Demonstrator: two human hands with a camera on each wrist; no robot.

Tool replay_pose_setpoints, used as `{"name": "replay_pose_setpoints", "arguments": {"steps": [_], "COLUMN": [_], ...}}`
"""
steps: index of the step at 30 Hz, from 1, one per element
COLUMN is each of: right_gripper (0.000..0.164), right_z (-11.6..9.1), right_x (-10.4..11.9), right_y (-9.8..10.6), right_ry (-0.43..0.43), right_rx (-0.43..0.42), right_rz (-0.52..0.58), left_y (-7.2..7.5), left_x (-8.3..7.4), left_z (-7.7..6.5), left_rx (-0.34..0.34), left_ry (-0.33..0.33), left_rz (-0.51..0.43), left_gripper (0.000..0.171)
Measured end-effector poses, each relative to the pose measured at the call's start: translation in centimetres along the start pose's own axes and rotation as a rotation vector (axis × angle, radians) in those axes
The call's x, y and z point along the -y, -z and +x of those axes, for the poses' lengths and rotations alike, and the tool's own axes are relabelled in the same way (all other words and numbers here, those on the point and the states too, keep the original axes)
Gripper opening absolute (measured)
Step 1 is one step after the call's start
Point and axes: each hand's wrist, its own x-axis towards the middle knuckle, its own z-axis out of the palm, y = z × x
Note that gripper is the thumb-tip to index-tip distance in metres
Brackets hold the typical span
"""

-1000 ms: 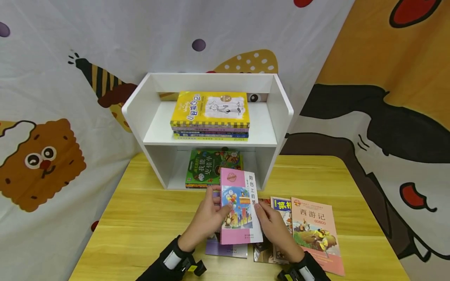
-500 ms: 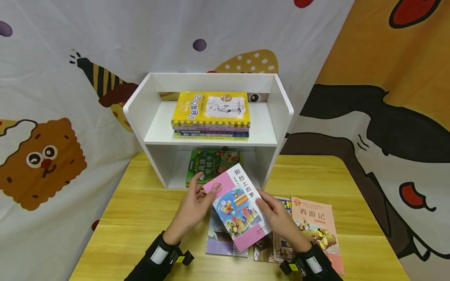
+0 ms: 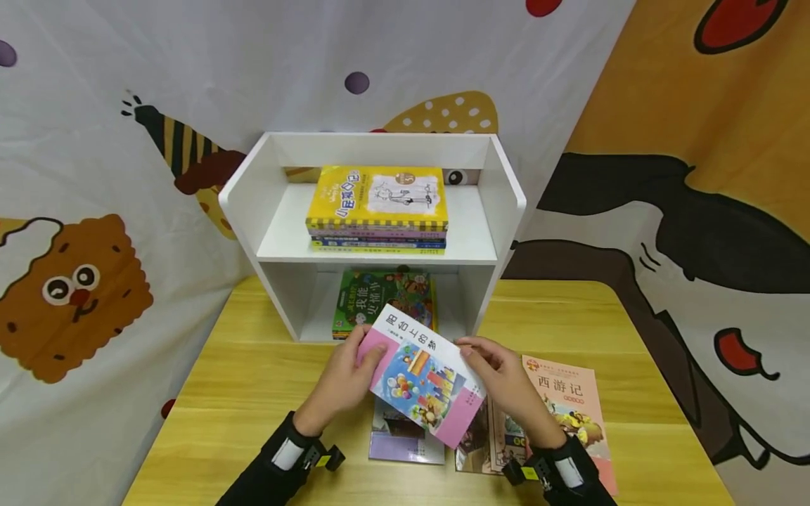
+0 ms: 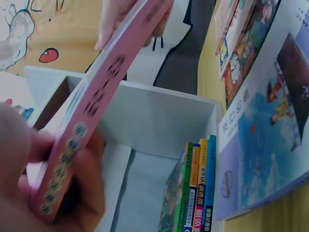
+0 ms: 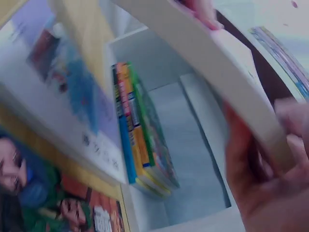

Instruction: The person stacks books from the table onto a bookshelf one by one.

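Note:
Both hands hold a pink-and-white book (image 3: 420, 379) above the table, its cover facing up and turned at a slant. The left hand (image 3: 344, 376) pinches its left end, thumb on the cover; in the left wrist view those fingers wrap the pink spine (image 4: 82, 125). At the other end the right hand (image 3: 506, 383) grips the edge, thumb on top; the right wrist view shows the page edges (image 5: 207, 63) between thumb and fingers. Below the held book lies a purple book (image 3: 405, 443), partly covered by it.
Behind stands a white two-tier shelf (image 3: 506, 204). Its upper tier bears a stack topped by a yellow book (image 3: 376, 200), its lower one a stack topped by a green book (image 3: 354, 306). Dark comic-style books (image 3: 474, 450) and a salmon book (image 3: 569, 393) lie at right on the wooden table (image 3: 209, 407).
The held book has turned counterclockwise from upright to nearly sideways. The left hand has shifted left and now grips the book's end near its corner; the right hand has moved slightly right.

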Motion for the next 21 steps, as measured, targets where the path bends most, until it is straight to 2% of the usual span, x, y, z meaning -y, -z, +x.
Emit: {"name": "replay_pose_setpoints", "arguments": {"steps": [4,6,8,12,15,21], "right_gripper": [0.039,0.047,0.053,0.056,0.056,0.062], "right_z": [0.0,-0.1,-0.4,-1.1,-1.3,-1.3], "right_x": [-0.8,-1.5,-2.1,-2.8,-2.5,-0.7], "right_y": [-0.8,-1.4,-2.2,-3.7,-4.2,-3.8], "right_ry": [0.022,-0.001,-0.042,-0.090,-0.067,-0.025], "right_rx": [-0.169,-0.211,-0.203,-0.088,-0.046,-0.089], "right_rz": [-0.014,0.006,0.053,0.163,0.212,0.219], "left_y": [0.0,0.2,0.5,1.2,1.6,1.9], "left_x": [-0.2,-0.9,-1.5,-2.6,-2.7,-1.2], "left_z": [-0.1,-0.2,-0.4,-0.7,-0.8,-0.7], "left_rx": [-0.101,-0.138,-0.165,-0.211,-0.193,-0.090], "left_ry": [0.068,0.087,0.095,0.099,0.106,0.129], "left_rz": [-0.056,-0.091,-0.128,-0.147,-0.179,-0.285], "left_gripper": [0.024,0.024,0.024,0.027,0.036,0.060]}}
